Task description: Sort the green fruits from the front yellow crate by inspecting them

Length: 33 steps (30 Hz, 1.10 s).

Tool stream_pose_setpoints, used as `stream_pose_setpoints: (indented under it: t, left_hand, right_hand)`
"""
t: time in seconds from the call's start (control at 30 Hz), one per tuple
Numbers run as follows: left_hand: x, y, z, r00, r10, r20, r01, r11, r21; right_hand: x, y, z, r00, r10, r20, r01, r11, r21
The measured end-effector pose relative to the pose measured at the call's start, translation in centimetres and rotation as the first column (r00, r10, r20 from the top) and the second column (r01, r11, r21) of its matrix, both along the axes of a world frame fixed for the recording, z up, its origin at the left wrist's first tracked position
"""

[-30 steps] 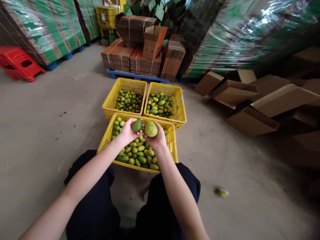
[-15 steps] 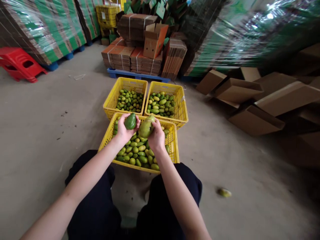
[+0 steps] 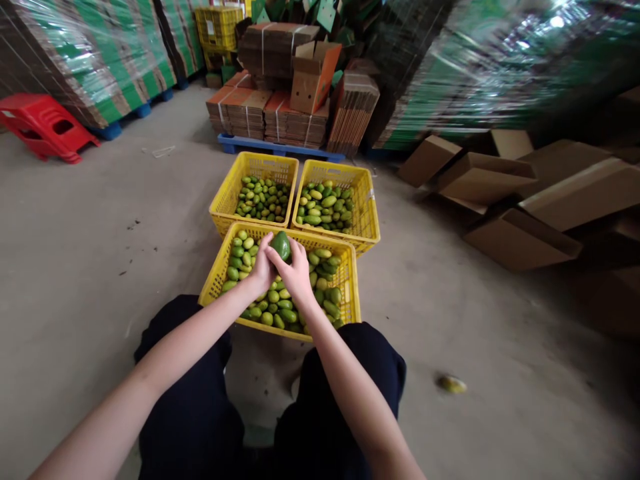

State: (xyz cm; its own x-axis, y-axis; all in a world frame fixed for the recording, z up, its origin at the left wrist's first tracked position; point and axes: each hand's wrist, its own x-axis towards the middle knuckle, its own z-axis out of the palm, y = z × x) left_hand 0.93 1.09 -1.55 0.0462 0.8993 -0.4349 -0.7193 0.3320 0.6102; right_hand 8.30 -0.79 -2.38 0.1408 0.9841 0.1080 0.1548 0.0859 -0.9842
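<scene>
A dark green, glossy avocado [image 3: 281, 246] is held between my two hands above the near yellow crate [image 3: 354, 287]. My left hand [image 3: 263, 265] curls against its left side, partly hidden by the right thumb. My right hand [image 3: 296, 268] closes on it from the right, the thumb lying across the front. Beneath them, the near crate holds many small green and yellow-green fruits [image 3: 285, 315], oval to long in shape; some are hidden by my hands and wrists.
Behind stand two more yellow crates, left [image 3: 219, 200] and right [image 3: 374, 217], holding similar fruit. One fruit [image 3: 451, 383] lies on the floor to the right. Flattened cartons [image 3: 245, 110] sit on a blue pallet, open boxes [image 3: 520, 233] at right, a red stool [image 3: 47, 127] at left.
The large yellow-green fruit has left my right hand and is no longer distinguishable. My right hand has moved left onto the avocado, which has shifted right with my left hand.
</scene>
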Motion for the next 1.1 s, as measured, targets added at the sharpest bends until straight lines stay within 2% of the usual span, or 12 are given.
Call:
stream_pose_setpoints:
  t: [0.1,0.17,0.23,0.37,0.53,0.63,0.77,0.9,0.97,1.1]
  left_hand:
    - [-0.5,0.1,0.7,0.995,-0.075,0.066,0.078,0.996,-0.052]
    - [-0.6,0.2,1.2,0.985,-0.153,0.086,0.158,0.985,-0.067]
    - [-0.5,0.3,1.5,0.981,-0.180,0.066,0.185,0.979,-0.084]
    - [-0.2,0.4,1.5,0.981,-0.193,-0.017,0.188,0.970,-0.155]
    - [-1.0,0.5,1.6,0.957,-0.288,-0.042,0.274,0.939,-0.209]
    - [-1.8,0.9,1.7,0.946,-0.324,-0.018,0.316,0.931,-0.180]
    - [-2.2,1.0,1.8,0.943,-0.328,0.061,0.331,0.942,-0.060]
    - [-1.2,0.3,1.8,0.977,-0.198,0.083,0.187,0.975,0.123]
    - [-0.6,0.2,1.8,0.983,-0.150,0.104,0.129,0.974,0.189]
    - [-0.6,0.7,1.9,0.974,-0.165,0.157,0.141,0.978,0.153]
  right_hand:
    - [0.2,0.1,0.6,0.985,-0.004,-0.172,-0.008,0.998,-0.068]
    - [0.4,0.2,1.0,0.944,0.014,-0.329,-0.046,0.995,-0.091]
    - [0.7,0.2,1.3,0.897,0.026,-0.442,-0.080,0.991,-0.104]
    - [1.3,0.3,1.4,0.836,0.046,-0.547,-0.159,0.974,-0.161]
    - [2.3,0.7,1.3,0.743,-0.042,-0.668,-0.204,0.936,-0.286]
    - [3.0,0.8,1.6,0.739,-0.028,-0.673,-0.220,0.935,-0.280]
    - [3.7,0.9,2.2,0.792,0.013,-0.610,-0.193,0.954,-0.231]
    - [3.7,0.7,2.9,0.908,-0.023,-0.419,-0.030,0.992,-0.120]
    - [3.6,0.5,3.2,0.935,-0.056,-0.350,0.043,0.998,-0.044]
    - [3.7,0.6,3.1,0.933,-0.114,-0.342,0.128,0.992,0.018]
